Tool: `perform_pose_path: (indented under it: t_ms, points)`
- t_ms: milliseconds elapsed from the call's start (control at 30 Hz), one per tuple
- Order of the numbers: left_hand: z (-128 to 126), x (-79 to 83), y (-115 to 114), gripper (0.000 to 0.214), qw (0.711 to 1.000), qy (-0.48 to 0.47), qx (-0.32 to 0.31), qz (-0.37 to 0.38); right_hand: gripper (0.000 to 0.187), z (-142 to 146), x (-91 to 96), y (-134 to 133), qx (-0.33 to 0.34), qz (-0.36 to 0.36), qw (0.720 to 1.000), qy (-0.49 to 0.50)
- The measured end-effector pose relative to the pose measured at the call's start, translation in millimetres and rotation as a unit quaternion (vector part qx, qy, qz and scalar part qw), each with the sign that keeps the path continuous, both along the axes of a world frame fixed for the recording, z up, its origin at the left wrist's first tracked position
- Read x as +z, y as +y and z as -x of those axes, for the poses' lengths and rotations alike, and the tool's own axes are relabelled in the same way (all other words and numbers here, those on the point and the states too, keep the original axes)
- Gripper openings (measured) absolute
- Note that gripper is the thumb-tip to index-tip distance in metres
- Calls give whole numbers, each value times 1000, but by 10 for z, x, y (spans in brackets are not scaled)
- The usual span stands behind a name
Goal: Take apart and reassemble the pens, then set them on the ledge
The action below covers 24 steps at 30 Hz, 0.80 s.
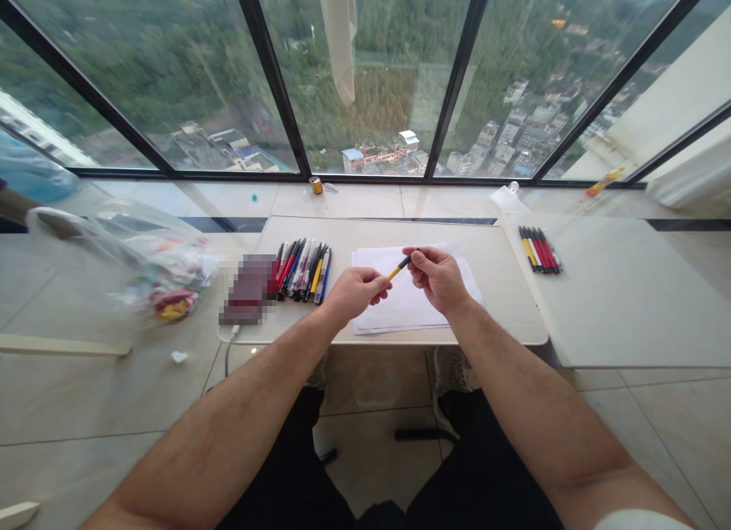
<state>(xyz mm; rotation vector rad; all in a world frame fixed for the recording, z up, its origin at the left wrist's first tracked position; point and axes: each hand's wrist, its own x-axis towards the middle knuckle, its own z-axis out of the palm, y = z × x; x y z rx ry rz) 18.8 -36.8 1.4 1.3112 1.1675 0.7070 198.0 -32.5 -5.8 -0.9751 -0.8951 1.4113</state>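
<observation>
Pen: a yellow pen [398,269] with a black end is held in the air between both hands, above the white sheets of paper [411,301] on the table [502,317].
Left hand: the left hand [357,292] has its grip pinched together on the yellow lower end of the pen, fingertips closed around it.
Right hand: the right hand [437,275] has its grip clamped on the black upper end, fingers curled over it.
Nearby on the left: a row of pens [301,269] lies on the table just beside the paper, next to a dark flat case [248,288].
Nearby on the right: a smaller group of red, black and yellow pens [540,249] lies on a separate pale board [628,301], well apart from the hands.
Risk, parts: if the two ends come apart in the hands, a small inner piece could probably drop onto the paper or roll off the table edge to the floor.
Risk, ink: an exposed tip could mark the sheets or the fingers.
Risk, mixing: a pen set down carelessly could end up in the wrong group.
</observation>
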Motion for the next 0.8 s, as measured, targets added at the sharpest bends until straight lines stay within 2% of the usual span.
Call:
perform_pose_path:
  t_ms: [133,267,433,633,800]
  points:
    - [15,12,-8,23,997,-51,-34,42,33,-11,24,-9,26,6,999,19]
    - [17,10,-15,23,998,-55,-20,37,27,6,15,-1,15,-8,1000,18]
    - [-26,-49,-26,20,1000,-17,21,-14,24,33,19,-3,-23,-14,1000,8]
    - [-64,-61,-54,21,996,44,36,-74,25,23,30,-8,-26,-13,1000,6]
    - [-77,-51,-50,23,999,-16,29,-16,31,33,-15,12,-42,0,999,-10]
